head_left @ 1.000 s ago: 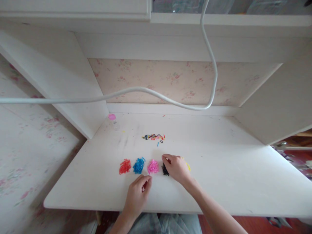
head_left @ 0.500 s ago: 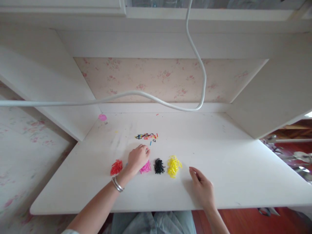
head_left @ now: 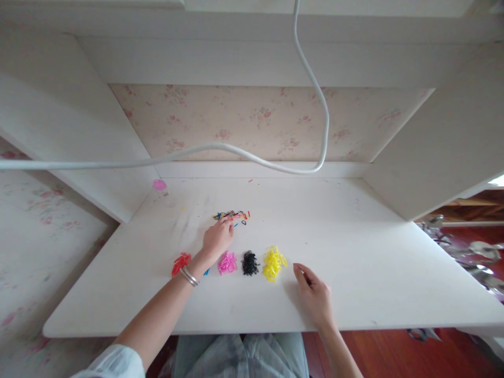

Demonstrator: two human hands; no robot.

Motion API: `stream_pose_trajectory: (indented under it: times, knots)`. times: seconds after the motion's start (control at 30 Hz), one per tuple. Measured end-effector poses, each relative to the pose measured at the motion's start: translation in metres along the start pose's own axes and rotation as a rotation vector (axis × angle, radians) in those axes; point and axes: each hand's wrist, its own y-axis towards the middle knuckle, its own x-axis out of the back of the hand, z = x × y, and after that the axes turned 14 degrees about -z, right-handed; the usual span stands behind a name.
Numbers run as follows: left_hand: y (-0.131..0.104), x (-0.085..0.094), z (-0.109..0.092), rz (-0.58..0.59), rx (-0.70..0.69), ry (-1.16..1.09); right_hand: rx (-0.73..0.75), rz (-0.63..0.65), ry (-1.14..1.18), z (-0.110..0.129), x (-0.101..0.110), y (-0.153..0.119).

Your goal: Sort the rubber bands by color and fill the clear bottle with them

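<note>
Scattered heap (head_left: 238, 214) on desk (head_left: 354, 273), five piles (head_left: 250, 263) in row before heap, small container (head_left: 160, 185) behind heap to left.

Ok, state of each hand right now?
Left hand: at the mixed pile, grip unclear.
Right hand: curled closed beside the yellow pile, nothing visibly held.

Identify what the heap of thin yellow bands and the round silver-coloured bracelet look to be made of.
Yellow bands: probably rubber or silicone, slightly glossy; thin, curved strands lie tangled.
Silver-coloured bracelet: likely polished metal, judging by its bright highlights, though coated plastic is possible.
</note>
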Motion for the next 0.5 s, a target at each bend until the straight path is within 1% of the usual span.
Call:
stream_pose_trajectory:
  times: [0.07, 0.13, 0.2, 0.3, 0.4, 0.5]
  knots:
    - [-0.006, 0.013, 0.015, -0.012, 0.009, -0.018, 0.0, 0.001, 0.004, 0.0, 0.001, -0.001]
    - [-0.016, 0.027, 0.035, -0.01, 0.022, -0.074, 0.0, 0.006, 0.006, -0.001, 0.001, -0.001]
    - [-0.027, 0.038, 0.055, 0.028, 0.03, -0.134, 0.001, 0.017, 0.005, 0.0, 0.001, -0.001]
    - [-0.044, 0.05, 0.078, 0.094, 0.074, -0.114, 0.008, 0.03, -0.013, 0.002, 0.0, 0.001]
    - [-0.054, 0.055, 0.086, 0.155, 0.112, -0.071, 0.01, 0.041, -0.034, 0.003, 0.0, 0.001]
    - [-0.058, 0.055, 0.085, 0.2, 0.12, -0.023, 0.001, 0.038, -0.046, 0.004, 0.0, 0.0]
